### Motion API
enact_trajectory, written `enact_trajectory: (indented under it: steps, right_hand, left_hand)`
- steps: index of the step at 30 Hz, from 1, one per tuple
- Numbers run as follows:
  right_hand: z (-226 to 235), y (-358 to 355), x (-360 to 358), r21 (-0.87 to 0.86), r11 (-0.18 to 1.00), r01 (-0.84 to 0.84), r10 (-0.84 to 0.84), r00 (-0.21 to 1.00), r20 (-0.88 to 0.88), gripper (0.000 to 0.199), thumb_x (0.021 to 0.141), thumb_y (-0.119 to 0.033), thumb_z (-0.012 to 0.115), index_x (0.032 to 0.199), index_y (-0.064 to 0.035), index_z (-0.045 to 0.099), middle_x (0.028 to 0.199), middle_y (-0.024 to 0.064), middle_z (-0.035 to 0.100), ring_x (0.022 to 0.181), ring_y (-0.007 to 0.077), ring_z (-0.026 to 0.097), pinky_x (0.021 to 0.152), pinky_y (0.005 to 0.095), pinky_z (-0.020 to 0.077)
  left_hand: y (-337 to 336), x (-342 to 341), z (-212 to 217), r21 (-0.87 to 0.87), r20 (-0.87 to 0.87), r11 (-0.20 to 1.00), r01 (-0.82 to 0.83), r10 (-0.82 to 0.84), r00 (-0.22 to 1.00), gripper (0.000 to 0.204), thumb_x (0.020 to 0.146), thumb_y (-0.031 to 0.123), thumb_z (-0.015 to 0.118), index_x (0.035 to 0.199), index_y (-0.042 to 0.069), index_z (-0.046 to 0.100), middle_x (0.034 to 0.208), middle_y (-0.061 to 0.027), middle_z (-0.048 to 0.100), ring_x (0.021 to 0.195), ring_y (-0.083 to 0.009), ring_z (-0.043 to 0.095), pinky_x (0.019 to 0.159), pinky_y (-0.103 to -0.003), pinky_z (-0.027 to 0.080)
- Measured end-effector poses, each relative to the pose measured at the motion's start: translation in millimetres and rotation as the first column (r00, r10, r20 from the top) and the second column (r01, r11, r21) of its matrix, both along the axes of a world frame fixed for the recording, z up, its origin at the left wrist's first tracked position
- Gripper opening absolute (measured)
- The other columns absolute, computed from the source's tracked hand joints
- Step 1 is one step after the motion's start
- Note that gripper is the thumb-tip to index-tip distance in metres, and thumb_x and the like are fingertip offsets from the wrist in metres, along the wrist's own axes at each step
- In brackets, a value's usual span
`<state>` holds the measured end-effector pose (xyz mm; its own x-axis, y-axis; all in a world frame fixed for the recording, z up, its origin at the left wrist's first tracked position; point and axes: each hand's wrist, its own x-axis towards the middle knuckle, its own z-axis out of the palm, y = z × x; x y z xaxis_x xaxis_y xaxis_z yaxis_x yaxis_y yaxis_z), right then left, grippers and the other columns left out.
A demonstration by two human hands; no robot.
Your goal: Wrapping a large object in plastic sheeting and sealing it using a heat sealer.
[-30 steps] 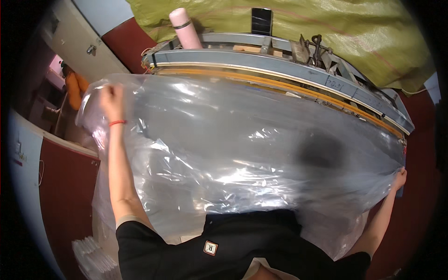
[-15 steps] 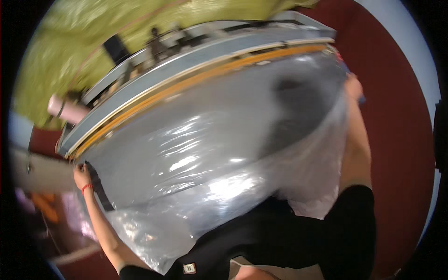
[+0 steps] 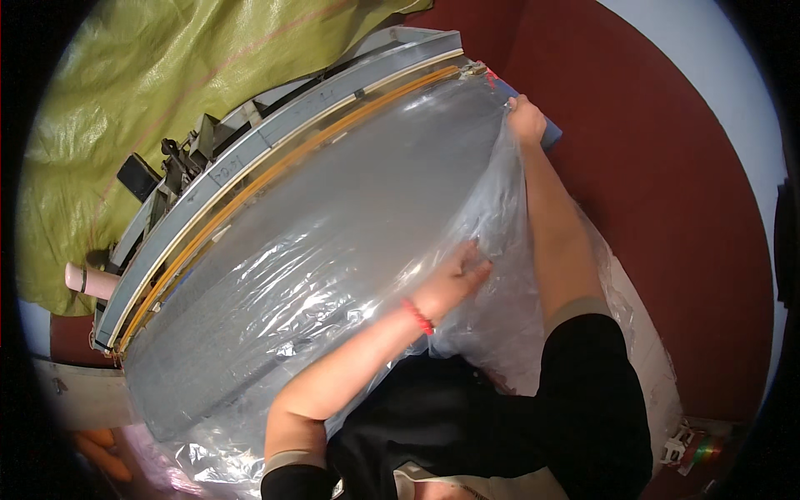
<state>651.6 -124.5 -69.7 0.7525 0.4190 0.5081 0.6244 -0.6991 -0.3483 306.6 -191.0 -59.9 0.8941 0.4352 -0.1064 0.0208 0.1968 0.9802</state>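
Fingers of the right hand (image 3: 527,121): closed together, clamped on a gathered edge of clear plastic film (image 3: 367,187), just beside a blue piece (image 3: 553,137). Fingers of the left hand (image 3: 457,279): apart, slightly curled, empty, over the film near the torso; contact cannot be told. Red wristband (image 3: 417,317), left wrist. Film: one wide sheet, spread before the black shirt (image 3: 467,417), smooth toward the right, wrinkled toward the left, bunched below the gripping hand. Along its far side, orange strip (image 3: 287,167) and grey metal beam (image 3: 304,108). Beyond these, dark metal fitting (image 3: 177,160), black flat object (image 3: 137,175), pink bottle (image 3: 93,281), yellow-green sheeting (image 3: 158,75). Likely faults: sheet pulled askew or creased, the hold being at one corner only; folds pushed inward, should the left palm press and drag; film torn, should it catch at the strip's right end; edge lost, slick plastic slipping the pinch.
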Motion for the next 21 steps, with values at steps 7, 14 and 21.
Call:
enact_trajectory:
  steps: [7,14,21]
  right_hand:
    - [1,-3,-2,0.090,0.995,-0.049,0.054,0.997,-0.056,0.026,0.082,-0.032,0.046,0.086,-0.0079,0.054,0.081,0.0180,0.059,0.078,0.0371,0.056,0.067,0.0458,0.0423]
    - [0,1,-3,0.014,0.998,-0.066,0.067,0.988,-0.138,0.031,0.083,-0.037,0.041,0.095,-0.0134,0.055,0.093,0.0164,0.058,0.089,0.0364,0.053,0.074,0.0452,0.0409]
    - [-5,4,0,-0.073,0.994,-0.085,0.083,0.996,-0.031,0.032,0.084,-0.039,0.038,0.096,-0.0149,0.055,0.092,0.0149,0.058,0.087,0.0355,0.054,0.071,0.0454,0.0420]
  left_hand:
    - [-16,-45,32,0.312,-0.035,0.723,0.617,-0.640,0.768,0.013,0.079,0.015,0.057,0.079,0.002,0.061,0.077,-0.0048,0.059,0.064,-0.0154,0.054,0.062,-0.031,0.043]
    - [-13,-194,96,-0.022,0.808,0.932,0.361,-0.196,0.556,0.032,0.080,0.028,0.055,0.106,0.008,0.055,0.108,-0.0083,0.054,0.107,-0.0248,0.044,0.089,-0.041,0.034]
    - [-45,-280,84,-0.184,0.754,0.709,-0.681,0.546,0.365,0.035,0.082,0.029,0.052,0.110,0.007,0.051,0.108,-0.0080,0.053,0.107,-0.0252,0.044,0.089,-0.041,0.036]
